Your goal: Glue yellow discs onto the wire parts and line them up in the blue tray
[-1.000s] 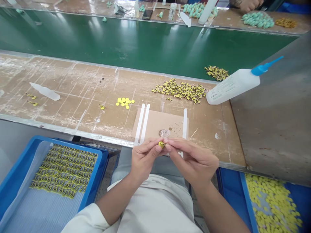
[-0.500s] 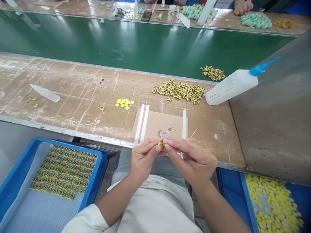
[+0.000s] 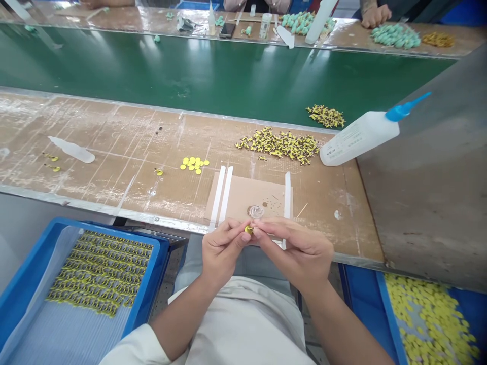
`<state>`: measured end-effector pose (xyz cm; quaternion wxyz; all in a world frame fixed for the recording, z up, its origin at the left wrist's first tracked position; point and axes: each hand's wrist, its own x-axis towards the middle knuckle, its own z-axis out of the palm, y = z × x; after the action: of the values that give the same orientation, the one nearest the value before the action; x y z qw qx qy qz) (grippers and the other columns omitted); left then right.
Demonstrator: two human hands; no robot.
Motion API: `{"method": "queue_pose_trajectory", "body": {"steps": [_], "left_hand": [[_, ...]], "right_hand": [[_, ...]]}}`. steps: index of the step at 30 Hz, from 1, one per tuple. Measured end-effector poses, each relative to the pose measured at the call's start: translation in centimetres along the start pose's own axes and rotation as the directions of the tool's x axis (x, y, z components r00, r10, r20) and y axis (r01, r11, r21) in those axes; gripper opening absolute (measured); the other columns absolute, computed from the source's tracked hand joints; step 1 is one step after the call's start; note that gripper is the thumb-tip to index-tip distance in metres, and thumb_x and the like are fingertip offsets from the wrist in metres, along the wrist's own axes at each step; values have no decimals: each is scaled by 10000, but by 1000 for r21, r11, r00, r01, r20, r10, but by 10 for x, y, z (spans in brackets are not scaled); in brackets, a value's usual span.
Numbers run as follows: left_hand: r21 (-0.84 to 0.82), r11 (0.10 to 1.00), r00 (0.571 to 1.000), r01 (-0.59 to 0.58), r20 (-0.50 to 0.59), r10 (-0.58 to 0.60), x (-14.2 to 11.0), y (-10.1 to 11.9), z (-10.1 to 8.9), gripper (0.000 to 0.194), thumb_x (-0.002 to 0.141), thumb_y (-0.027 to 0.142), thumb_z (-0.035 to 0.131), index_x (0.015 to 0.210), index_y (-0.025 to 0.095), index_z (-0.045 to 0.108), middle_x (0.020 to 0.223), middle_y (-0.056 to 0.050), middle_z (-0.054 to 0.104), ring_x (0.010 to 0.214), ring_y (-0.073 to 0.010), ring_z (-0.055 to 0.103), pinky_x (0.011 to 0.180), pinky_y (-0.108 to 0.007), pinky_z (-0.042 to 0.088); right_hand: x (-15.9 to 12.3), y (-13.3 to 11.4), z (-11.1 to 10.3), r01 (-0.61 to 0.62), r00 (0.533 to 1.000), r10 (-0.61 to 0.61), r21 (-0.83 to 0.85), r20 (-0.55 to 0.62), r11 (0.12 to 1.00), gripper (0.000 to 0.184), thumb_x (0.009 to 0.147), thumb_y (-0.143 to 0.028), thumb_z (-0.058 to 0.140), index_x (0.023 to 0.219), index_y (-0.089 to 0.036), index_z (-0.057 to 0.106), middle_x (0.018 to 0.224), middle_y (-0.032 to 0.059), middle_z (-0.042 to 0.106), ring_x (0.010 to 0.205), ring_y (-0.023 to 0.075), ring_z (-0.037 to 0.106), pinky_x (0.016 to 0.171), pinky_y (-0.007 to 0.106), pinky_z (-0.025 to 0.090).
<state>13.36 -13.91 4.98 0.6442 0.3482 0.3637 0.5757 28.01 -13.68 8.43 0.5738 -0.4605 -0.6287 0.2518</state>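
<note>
Between my two hands is a yellow disc (image 3: 248, 229) with a small dark and yellow piece at it. My left hand (image 3: 223, 249) pinches the disc between thumb and fingertips. My right hand (image 3: 297, 249) is closed at the disc's right side, its fingertips pressed on the small piece, which they mostly hide. Just beyond my fingers a small clear glass dish (image 3: 255, 211) stands on a cardboard sheet (image 3: 243, 190) held by white tape strips. Farther back lies a pile of small yellow and dark pieces (image 3: 279, 145). Loose yellow discs (image 3: 194, 163) lie to the left.
A white bottle with a blue nozzle (image 3: 359, 138) leans by the metal wall at right. A blue tray (image 3: 162, 258) at lower left holds rows of joined pieces; another tray holds discs (image 3: 426, 319). Beyond the green belt (image 3: 152, 71) rests another person's hand (image 3: 376, 16).
The disc in my fingers has turned slightly and moved a little left with both hands. The view has shifted slightly. Another person's arm now shows at the far upper left.
</note>
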Motion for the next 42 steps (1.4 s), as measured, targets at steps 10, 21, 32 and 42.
{"method": "queue_pose_trajectory", "body": {"steps": [10, 21, 32, 42], "left_hand": [[78, 996, 999, -44, 3, 44, 1, -1, -1, 210, 834, 259, 812, 1044, 273, 817, 833, -53, 685, 810, -161, 676, 741, -287, 627], [60, 998, 999, -16, -28, 18, 4, 6, 1, 209, 787, 300, 851, 992, 265, 825, 773, -50, 668, 742, -159, 659, 670, -294, 634], [-101, 976, 980, 195, -24, -198, 4, 10, 2, 207, 721, 330, 905, 893, 232, 845, 730, -35, 688, 641, -123, 668, 592, -227, 613], [-97, 972, 975, 215, -32, -219, 6, 9, 0, 196, 780, 328, 868, 941, 220, 842, 805, -44, 727, 712, -128, 700, 667, -226, 635]], "right_hand": [[3, 4, -3, -46, 998, 41, 97, 49, 994, 215, 847, -92, 769, 962, -272, 797, 895, 25, 785, 788, 207, 756, 830, 382, 653], [6, 3, -1, -25, 998, 21, 67, 54, 997, 188, 851, -107, 768, 953, -262, 797, 883, 27, 787, 766, 205, 756, 792, 361, 659], [6, 0, 0, -16, 999, 12, 81, 45, 997, 230, 841, -83, 769, 981, -263, 799, 887, 25, 787, 759, 190, 754, 795, 343, 658], [5, 9, 3, -178, 983, 174, 86, 55, 980, 162, 855, -158, 783, 987, -249, 809, 939, 42, 790, 812, 203, 769, 730, 293, 680]]}}
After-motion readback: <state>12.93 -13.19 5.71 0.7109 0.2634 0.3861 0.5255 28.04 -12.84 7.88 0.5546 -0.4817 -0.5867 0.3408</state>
